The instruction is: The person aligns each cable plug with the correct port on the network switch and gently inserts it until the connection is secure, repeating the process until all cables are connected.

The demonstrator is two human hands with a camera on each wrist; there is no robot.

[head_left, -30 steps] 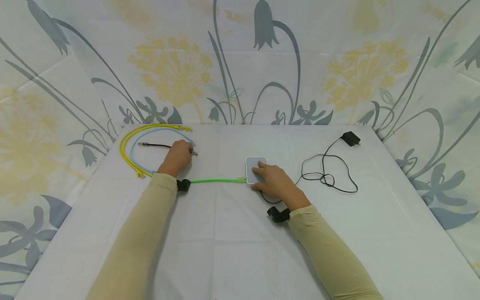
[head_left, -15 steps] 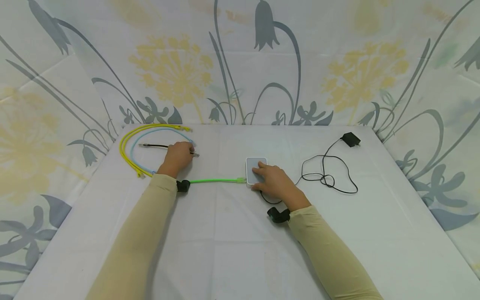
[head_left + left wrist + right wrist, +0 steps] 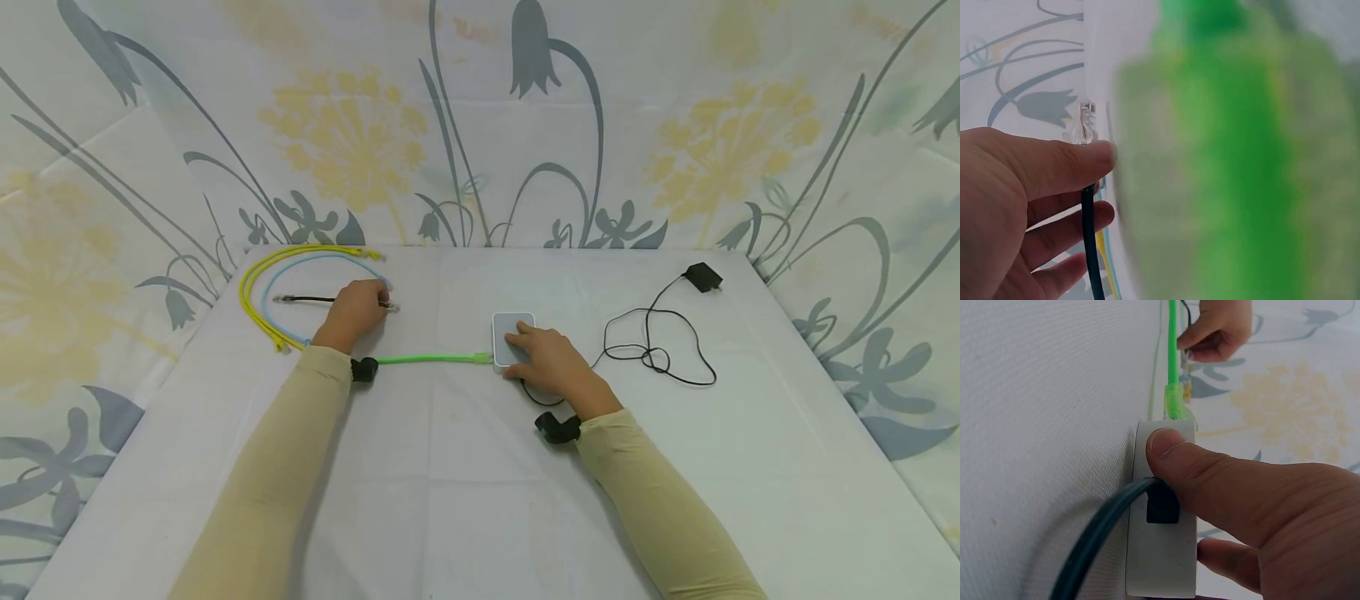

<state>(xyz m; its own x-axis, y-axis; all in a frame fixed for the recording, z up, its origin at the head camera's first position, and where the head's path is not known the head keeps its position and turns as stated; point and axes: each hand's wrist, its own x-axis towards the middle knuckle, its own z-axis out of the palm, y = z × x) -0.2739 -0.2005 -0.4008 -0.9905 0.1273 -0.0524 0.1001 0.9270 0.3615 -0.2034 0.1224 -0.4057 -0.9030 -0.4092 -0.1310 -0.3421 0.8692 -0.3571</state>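
My left hand pinches a short black network cable close to one end. Its clear plug sticks out past the thumb in the left wrist view, while the other end points left over the table. My right hand grips a small white box with a grey top, thumb on the near side and fingers over the top. A black power plug sits in that near side. A green network cable is plugged into the box's left side; its other end is hidden behind my left wrist in the head view.
Yellow network cables and a light blue one lie curved at the back left. At the back right is a black power adapter, its thin cord looped loosely toward the box. A patterned cloth hangs behind the table.
The black cable's free left end has dipped slightly toward me as my left hand turns it a little. My right hand and the box stay in place.
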